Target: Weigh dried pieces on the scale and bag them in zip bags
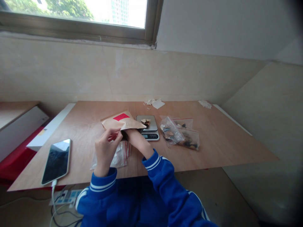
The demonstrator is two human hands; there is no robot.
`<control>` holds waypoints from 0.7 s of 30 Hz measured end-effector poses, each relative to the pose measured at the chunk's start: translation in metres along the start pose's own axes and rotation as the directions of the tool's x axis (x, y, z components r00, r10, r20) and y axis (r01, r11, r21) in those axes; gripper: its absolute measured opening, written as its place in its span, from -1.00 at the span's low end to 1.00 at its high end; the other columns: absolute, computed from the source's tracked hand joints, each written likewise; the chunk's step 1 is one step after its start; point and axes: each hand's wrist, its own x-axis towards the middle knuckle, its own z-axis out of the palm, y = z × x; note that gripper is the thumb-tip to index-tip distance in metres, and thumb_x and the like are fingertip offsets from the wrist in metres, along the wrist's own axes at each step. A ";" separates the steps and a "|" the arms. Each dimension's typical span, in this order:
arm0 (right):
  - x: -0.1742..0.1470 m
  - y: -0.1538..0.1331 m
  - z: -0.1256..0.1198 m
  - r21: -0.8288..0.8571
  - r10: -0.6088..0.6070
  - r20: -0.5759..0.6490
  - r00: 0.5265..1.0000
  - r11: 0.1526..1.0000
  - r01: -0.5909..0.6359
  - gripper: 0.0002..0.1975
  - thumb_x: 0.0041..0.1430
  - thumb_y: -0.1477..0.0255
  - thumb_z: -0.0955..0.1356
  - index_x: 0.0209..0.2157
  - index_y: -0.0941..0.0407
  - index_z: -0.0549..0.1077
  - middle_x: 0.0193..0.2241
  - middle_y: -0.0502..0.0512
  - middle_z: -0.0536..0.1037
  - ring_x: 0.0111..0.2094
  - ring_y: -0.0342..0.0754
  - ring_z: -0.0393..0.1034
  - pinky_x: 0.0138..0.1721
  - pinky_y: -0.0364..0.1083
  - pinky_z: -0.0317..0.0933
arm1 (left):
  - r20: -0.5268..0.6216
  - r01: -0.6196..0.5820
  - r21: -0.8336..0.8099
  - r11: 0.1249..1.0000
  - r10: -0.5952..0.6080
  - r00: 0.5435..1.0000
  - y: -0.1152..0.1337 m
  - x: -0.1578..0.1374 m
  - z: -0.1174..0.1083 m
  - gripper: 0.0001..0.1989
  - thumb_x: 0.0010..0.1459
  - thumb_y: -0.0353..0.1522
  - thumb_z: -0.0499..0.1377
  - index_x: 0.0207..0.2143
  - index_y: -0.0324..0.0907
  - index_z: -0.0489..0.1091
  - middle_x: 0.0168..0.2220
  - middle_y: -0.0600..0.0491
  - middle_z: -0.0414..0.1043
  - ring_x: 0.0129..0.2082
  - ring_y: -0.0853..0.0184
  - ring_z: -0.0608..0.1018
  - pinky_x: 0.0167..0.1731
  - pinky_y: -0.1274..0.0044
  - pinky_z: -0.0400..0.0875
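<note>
My left hand (108,144) pinches the near edge of a brown paper bag (111,122) with a red label (121,117). The bag lies tilted with its mouth toward me. Through that mouth goes my right hand (134,137), its fingers hidden inside, so what they hold cannot be seen. Just right of the bag stands a small digital kitchen scale (152,122), with dark and pale dried pieces (145,122) on its plate. Clear zip bags (119,157) lie on the table under my forearms.
Filled zip bags (171,130) with similar dried pieces lie right of the scale. A phone (57,161) on a white cable is at the left. Torn white paper (157,103) lies at the table's back edge, by the wall (175,75).
</note>
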 end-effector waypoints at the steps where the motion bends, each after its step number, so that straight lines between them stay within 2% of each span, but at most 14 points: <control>1: -0.006 -0.002 -0.002 0.038 -0.002 0.015 1.000 0.999 0.001 -0.63 0.25 0.65 0.24 0.04 0.11 0.43 0.03 0.12 0.51 0.06 -0.01 0.38 0.16 -0.03 0.20 | -0.002 0.005 0.002 1.000 -0.005 1.000 -0.001 0.002 -0.002 -0.86 0.06 -0.31 0.23 -0.32 -0.14 0.52 -0.45 0.13 0.53 -0.45 0.40 0.58 -0.35 0.58 0.52; 4: -0.018 -0.009 -0.008 0.134 0.003 0.055 0.998 0.991 -0.011 -0.60 0.24 0.69 0.22 0.01 0.08 0.45 0.01 0.10 0.52 0.06 -0.02 0.39 0.13 -0.05 0.23 | 0.008 0.012 0.002 1.000 -0.012 1.000 -0.003 0.005 -0.005 -0.85 0.06 -0.29 0.24 -0.32 -0.15 0.53 -0.46 0.12 0.53 -0.45 0.39 0.59 -0.35 0.57 0.51; 11: -0.030 -0.009 -0.021 0.194 -0.006 0.086 0.996 0.981 -0.011 -0.57 0.20 0.77 0.20 -0.07 0.10 0.51 -0.03 0.11 0.56 0.01 -0.04 0.44 0.09 -0.08 0.24 | 0.011 0.017 -0.001 1.000 -0.017 1.000 -0.005 0.003 -0.005 -0.83 0.07 -0.27 0.24 -0.31 -0.14 0.53 -0.46 0.12 0.54 -0.44 0.38 0.59 -0.35 0.57 0.50; 17: -0.049 -0.007 -0.039 0.229 -0.002 -0.096 0.995 0.973 0.024 -0.63 0.24 0.70 0.20 -0.17 0.09 0.55 -0.16 0.08 0.58 -0.09 -0.07 0.46 0.00 -0.09 0.29 | 0.043 0.010 -0.008 1.000 -0.010 0.999 -0.007 0.001 -0.001 -0.82 0.09 -0.22 0.25 -0.31 -0.12 0.53 -0.38 0.11 0.57 -0.43 0.40 0.59 -0.34 0.58 0.51; 21: -0.066 -0.009 -0.053 0.364 0.039 -0.233 0.972 0.930 0.050 -0.77 0.25 0.57 0.28 -0.23 0.07 0.56 -0.22 0.04 0.60 -0.15 -0.09 0.49 -0.05 -0.11 0.32 | 0.068 0.016 -0.023 1.000 -0.014 0.998 -0.007 0.000 0.002 -0.80 0.10 -0.20 0.24 -0.31 -0.11 0.52 -0.36 0.11 0.58 -0.41 0.40 0.60 -0.32 0.58 0.52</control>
